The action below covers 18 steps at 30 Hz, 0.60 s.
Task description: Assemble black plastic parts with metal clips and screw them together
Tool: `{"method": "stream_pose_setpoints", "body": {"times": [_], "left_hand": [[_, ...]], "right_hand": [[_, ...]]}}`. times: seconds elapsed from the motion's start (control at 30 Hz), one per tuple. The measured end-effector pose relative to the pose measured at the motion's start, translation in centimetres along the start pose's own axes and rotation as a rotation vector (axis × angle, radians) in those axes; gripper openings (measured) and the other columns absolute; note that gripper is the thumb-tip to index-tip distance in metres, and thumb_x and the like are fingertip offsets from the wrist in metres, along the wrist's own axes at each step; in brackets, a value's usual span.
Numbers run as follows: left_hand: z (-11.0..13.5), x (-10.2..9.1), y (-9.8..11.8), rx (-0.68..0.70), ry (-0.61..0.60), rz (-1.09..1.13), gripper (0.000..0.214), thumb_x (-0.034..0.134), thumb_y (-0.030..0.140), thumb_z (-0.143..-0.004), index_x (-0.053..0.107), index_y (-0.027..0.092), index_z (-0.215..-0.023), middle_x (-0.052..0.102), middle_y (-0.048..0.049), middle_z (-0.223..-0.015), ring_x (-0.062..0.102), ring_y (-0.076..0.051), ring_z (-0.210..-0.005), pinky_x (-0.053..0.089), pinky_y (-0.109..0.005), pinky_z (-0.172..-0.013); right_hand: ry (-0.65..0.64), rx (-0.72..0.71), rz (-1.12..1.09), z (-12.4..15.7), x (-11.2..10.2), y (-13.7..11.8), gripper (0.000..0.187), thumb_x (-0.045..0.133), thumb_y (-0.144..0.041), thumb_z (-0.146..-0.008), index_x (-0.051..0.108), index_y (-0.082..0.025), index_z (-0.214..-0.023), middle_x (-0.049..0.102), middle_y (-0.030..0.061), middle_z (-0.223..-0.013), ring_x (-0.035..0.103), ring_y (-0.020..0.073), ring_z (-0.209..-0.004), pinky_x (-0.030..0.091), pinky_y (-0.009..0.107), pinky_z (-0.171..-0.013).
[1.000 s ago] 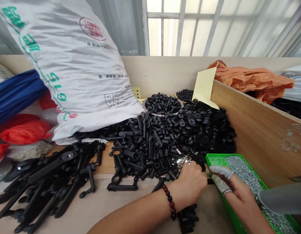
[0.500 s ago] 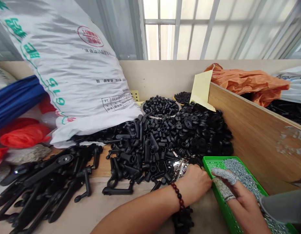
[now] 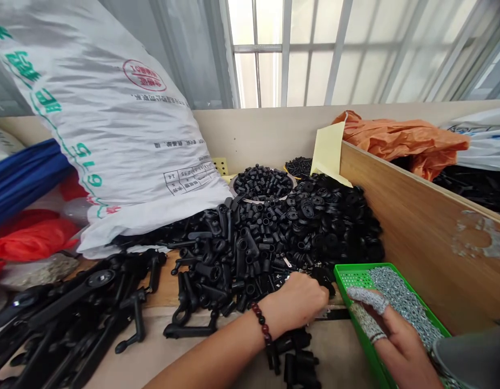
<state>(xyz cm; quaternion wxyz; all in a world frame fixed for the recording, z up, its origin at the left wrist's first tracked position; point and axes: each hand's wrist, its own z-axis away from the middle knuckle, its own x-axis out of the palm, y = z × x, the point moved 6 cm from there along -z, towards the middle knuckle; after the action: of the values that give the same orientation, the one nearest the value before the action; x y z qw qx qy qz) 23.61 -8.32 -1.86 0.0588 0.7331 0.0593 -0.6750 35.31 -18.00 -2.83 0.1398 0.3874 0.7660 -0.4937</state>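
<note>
Left hand (image 3: 296,302) curled down at the edge of a heap of black plastic parts (image 3: 250,254), any pinched piece hidden, right hand (image 3: 395,337) laid spread beside grey metal pieces (image 3: 399,302) in a green plastic tray (image 3: 342,275), grey knit finger cots (image 3: 365,319) worn, white woven sack (image 3: 112,140) set behind

**Q:** What does the left hand (image 3: 296,302) grip?

**A:** Not determinable. Its fingertips are hidden among the black plastic parts (image 3: 250,254).

**Q:** Status of the green plastic tray (image 3: 342,273)?

**A:** Its near end is cut off by the lower frame edge, and a grey sleeve (image 3: 472,359) covers part of it.

**Q:** Contents?

**A:** Small metal pieces (image 3: 399,302), too small to identify by type.
</note>
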Motion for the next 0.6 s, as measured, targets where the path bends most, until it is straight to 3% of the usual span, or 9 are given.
{"method": "stream_pose_setpoints", "body": {"times": [0.13, 0.23, 0.37, 0.43, 0.5, 0.6], "left_hand": [[1.9, -2.0, -0.6, -0.098, 0.075, 0.078, 0.014, 0.049, 0.018, -0.088, 0.059, 0.016, -0.078, 0.067, -0.0045, -0.071, 0.062, -0.018, -0.062, 0.044, -0.024, -0.056], [3.0, -3.1, -0.5, -0.273, 0.197, 0.468, 0.017, 0.05, 0.011, -0.081, 0.062, 0.017, -0.071, 0.062, 0.0002, -0.064, 0.055, -0.012, -0.06, 0.038, -0.021, -0.058], [3.4, -0.5, -0.4, -0.661, 0.317, 1.243, 0.01, 0.053, 0.012, -0.067, 0.06, 0.015, -0.061, 0.05, 0.0045, -0.053, 0.041, -0.008, -0.051, 0.03, -0.019, -0.051], [3.2, 1.2, 0.2, -0.781, 0.343, 1.564, 0.005, 0.056, 0.019, -0.063, 0.057, 0.015, -0.061, 0.049, 0.0044, -0.053, 0.041, -0.007, -0.05, 0.031, -0.02, -0.049], [2.9, 2.0, 0.9, -0.817, 0.375, 1.765, 0.012, 0.059, 0.026, -0.06, 0.055, 0.015, -0.062, 0.053, 0.0036, -0.055, 0.044, -0.008, -0.049, 0.036, -0.02, -0.05], [2.7, 1.9, 1.5, -0.791, 0.425, 1.897, 0.017, 0.062, 0.029, -0.057, 0.055, 0.014, -0.064, 0.054, 0.0035, -0.052, 0.046, -0.007, -0.048, 0.037, -0.02, -0.052]], "right_hand": [[0.04, -0.167, 0.217, -0.5, 0.4, -1.6, 0.054, 0.036, -0.007, -0.067, 0.055, -0.018, -0.116, 0.07, 0.004, -0.106, 0.067, 0.0166, -0.096, 0.054, 0.023, -0.081], [0.054, -0.238, 0.346, -0.7, 0.6, -3.0, 0.049, 0.033, -0.008, -0.072, 0.049, -0.02, -0.117, 0.07, 0.0028, -0.102, 0.068, 0.0125, -0.092, 0.053, 0.019, -0.078], [0.028, -0.346, 0.52, -0.7, 1.3, -5.4, 0.049, 0.031, -0.007, -0.072, 0.045, -0.016, -0.118, 0.069, 0.0083, -0.102, 0.067, 0.0143, -0.095, 0.053, 0.02, -0.08], [-0.001, -0.375, 0.539, -0.5, 1.8, -6.3, 0.052, 0.03, -0.006, -0.072, 0.043, -0.015, -0.122, 0.066, 0.0104, -0.108, 0.065, 0.0144, -0.102, 0.052, 0.019, -0.083], [-0.025, -0.358, 0.501, -0.3, 2.2, -6.4, 0.055, 0.03, -0.006, -0.073, 0.04, -0.015, -0.126, 0.063, 0.0107, -0.114, 0.062, 0.0143, -0.106, 0.051, 0.019, -0.084], [-0.026, -0.319, 0.438, 0.1, 2.3, -5.6, 0.049, 0.036, -0.009, -0.079, 0.041, -0.019, -0.128, 0.062, 0.0089, -0.117, 0.063, 0.0157, -0.105, 0.052, 0.02, -0.084]]}}
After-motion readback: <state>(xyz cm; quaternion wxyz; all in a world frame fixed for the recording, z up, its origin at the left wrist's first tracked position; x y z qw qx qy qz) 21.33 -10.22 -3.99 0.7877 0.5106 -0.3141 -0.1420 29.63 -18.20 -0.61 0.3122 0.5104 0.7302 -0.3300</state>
